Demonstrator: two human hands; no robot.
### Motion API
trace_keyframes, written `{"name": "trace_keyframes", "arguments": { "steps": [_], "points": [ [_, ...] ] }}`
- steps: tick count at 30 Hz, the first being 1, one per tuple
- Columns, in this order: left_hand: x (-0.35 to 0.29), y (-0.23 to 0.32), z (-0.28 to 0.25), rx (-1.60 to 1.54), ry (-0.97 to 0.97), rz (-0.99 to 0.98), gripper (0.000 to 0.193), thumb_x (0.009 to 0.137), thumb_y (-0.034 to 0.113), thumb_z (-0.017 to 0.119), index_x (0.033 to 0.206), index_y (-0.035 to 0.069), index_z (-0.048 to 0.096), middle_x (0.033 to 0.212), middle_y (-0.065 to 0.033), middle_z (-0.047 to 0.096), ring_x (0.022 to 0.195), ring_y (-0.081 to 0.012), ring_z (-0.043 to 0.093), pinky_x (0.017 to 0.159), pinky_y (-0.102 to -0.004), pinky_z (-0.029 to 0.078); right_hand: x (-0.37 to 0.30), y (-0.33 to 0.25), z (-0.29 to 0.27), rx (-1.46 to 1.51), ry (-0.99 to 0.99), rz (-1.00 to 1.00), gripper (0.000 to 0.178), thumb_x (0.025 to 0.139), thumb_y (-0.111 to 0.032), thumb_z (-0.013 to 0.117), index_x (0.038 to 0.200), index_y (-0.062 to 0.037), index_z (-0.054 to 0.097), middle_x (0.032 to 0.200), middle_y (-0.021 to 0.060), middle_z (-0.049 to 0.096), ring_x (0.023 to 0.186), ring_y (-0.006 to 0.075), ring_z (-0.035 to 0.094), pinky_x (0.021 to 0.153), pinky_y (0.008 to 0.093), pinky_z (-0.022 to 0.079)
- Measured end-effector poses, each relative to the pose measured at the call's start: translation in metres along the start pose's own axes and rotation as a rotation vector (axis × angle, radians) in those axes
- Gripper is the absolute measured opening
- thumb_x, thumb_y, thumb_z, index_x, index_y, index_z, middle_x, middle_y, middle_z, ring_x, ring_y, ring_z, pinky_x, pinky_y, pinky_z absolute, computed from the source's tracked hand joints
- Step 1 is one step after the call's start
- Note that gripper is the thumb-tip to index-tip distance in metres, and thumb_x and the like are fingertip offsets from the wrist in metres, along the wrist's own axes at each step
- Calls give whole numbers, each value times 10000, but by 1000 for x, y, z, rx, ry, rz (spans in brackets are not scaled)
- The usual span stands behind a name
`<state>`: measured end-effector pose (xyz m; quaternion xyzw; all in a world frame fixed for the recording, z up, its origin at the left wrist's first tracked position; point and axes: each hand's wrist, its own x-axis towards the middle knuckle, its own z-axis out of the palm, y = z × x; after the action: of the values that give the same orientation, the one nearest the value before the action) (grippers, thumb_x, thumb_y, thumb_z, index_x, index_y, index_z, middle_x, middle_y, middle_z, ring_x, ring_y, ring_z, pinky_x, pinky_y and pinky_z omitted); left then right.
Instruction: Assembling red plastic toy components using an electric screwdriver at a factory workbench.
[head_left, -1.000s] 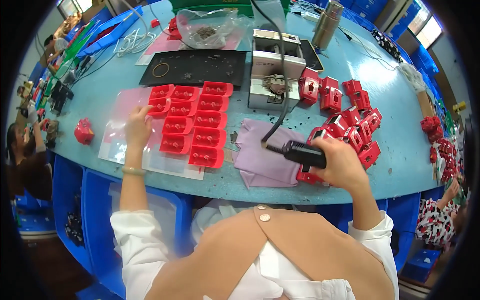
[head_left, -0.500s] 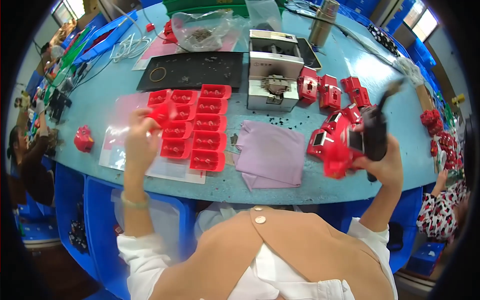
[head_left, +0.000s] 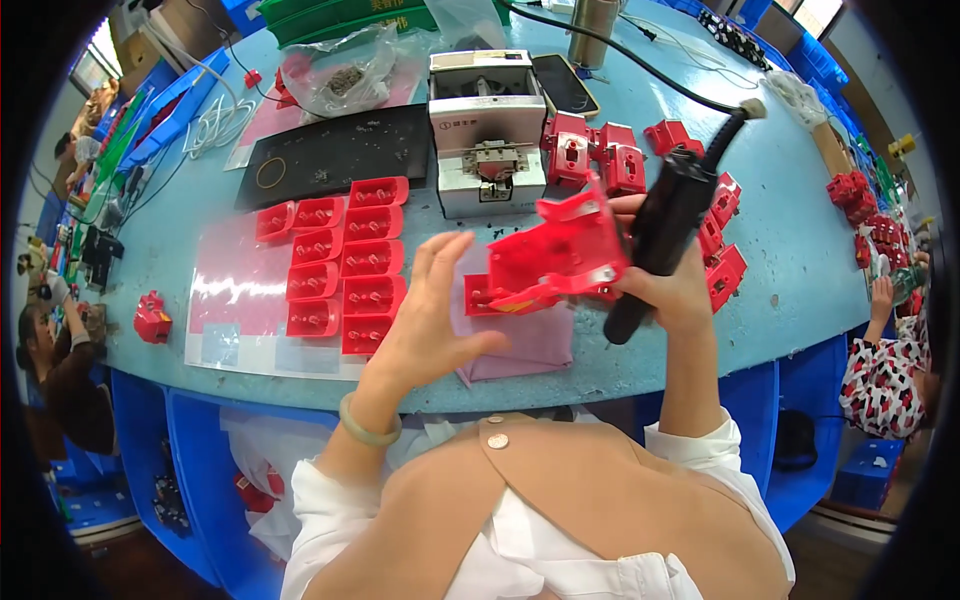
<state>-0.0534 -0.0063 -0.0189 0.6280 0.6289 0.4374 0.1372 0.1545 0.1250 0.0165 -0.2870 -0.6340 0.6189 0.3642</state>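
Observation:
My left hand (head_left: 420, 315) is beside the left end of a red plastic housing (head_left: 555, 255), its fingers spread and nothing visible in them. Gripped in my right hand (head_left: 675, 290) is a black, corded electric screwdriver (head_left: 670, 215), tilted with its cable end up and away. The same hand holds the red housing, its hollow side showing, above a folded lilac cloth (head_left: 525, 350). Some of my right fingers are hidden behind the screwdriver and the housing. Left of my left hand, red tray-shaped parts (head_left: 372, 258) with clear pegs inside lie in two columns plus one beside them.
A white bench machine (head_left: 487, 135) stands behind the cloth, red housings (head_left: 622, 165) to its right. Further back are a phone (head_left: 565, 85), a metal flask (head_left: 592, 30) and a black mat (head_left: 340, 150). The screwdriver's black cable (head_left: 640, 65) arches across the far right.
My left hand has moved right, and the red part it held no longer shows in it. My right hand has brought the screwdriver and housing left, over the cloth. The view has shifted.

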Motion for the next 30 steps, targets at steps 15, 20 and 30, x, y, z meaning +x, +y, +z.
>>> {"name": "trace_keyframes", "arguments": {
  "steps": [15,20,30],
  "points": [
    [28,-20,-17,-40,-230,36,631,599,-44,731,1185,30,510,1121,-125,541,1025,-266,574,851,-332,483,23,5,-9,82,150,-316,394,810,-92,599,1155,6,434,830,74,505,603,152,524,526,274,480],
    [27,-34,-9,8,-264,23,605,608,-19,730,1169,51,515,1104,-134,532,986,-293,575,809,-333,492,41,-18,-8,290,169,-529,386,827,-98,608,1157,3,437,782,75,485,617,159,517,566,289,477],
    [13,-45,5,-94,-50,-101,635,596,-6,749,1183,56,512,1060,-133,511,962,-291,556,801,-346,490,144,1,84,215,152,-655,278,762,18,584,1030,32,512,639,85,534,504,155,519,519,294,463]
  ]
}}
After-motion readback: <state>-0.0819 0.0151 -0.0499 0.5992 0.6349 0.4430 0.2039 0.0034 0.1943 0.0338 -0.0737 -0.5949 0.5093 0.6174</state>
